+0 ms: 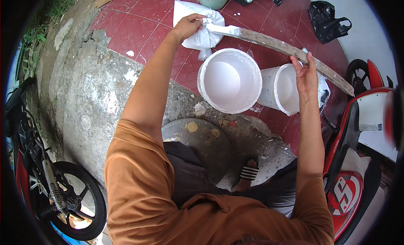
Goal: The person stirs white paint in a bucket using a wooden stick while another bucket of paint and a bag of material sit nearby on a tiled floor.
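Observation:
A long wooden stick [273, 43] slants across the upper right, its left end coated in wet-looking white paste. My left hand [187, 27] has its fingertips closed at that coated end, just above a knotted white plastic bag [191, 12]. Toward the other end, my right hand [306, 75] holds the stick with thumb and fingers against it. Below the stick stands a white bucket [229, 107] with smooth white material inside. A second white bucket [269, 88], tilted in view, sits close to its right, under my right hand, and also has white material in it.
A grey-green tub [215, 1] stands at the top, and a black plastic bag [328, 22] lies by the white wall. Motorbikes flank me: a dark one [54, 186] left, a red one [343, 190] right. Red tiles [145, 17] meet rough concrete [90, 93]. A round slab [198, 139] lies before me.

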Motion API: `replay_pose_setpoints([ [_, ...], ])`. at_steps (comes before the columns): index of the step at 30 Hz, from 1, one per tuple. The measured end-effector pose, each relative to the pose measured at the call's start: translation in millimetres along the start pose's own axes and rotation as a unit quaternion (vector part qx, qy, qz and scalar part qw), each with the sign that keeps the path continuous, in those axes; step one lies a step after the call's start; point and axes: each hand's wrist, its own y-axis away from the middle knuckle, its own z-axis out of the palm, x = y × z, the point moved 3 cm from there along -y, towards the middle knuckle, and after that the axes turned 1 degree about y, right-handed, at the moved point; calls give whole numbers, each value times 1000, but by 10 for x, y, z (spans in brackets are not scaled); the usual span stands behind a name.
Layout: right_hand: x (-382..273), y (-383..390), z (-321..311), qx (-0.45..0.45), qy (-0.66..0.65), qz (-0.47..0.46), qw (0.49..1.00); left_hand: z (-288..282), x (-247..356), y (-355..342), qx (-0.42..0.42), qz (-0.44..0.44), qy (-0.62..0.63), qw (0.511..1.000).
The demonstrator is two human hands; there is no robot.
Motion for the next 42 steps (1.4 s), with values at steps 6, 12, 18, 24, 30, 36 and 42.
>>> replay_pose_setpoints([
  [6,72,-94,40,5,-10,-3,1000,62,6,-33,15,-55,34,998],
  [12,77,-189,25,20,-15,4,1000,49,4,-35,-15,-62,47,997],
  [18,7,-294,51,17,-9,5,1000,14,-30,-51,-46,-61,58,995],
  [24,-18,-329,66,5,1,4,1000,-11,-83,-57,-48,-31,51,997],
  [30,-62,-335,117,-15,3,-6,1000,-2,-95,-71,-37,10,4,999],
  [36,-108,-309,180,-25,14,-3,1000,-34,-45,-59,-10,30,-48,998],
  [42,-81,-323,124,-27,3,7,1000,-99,-37,-98,10,80,-70,994],
])
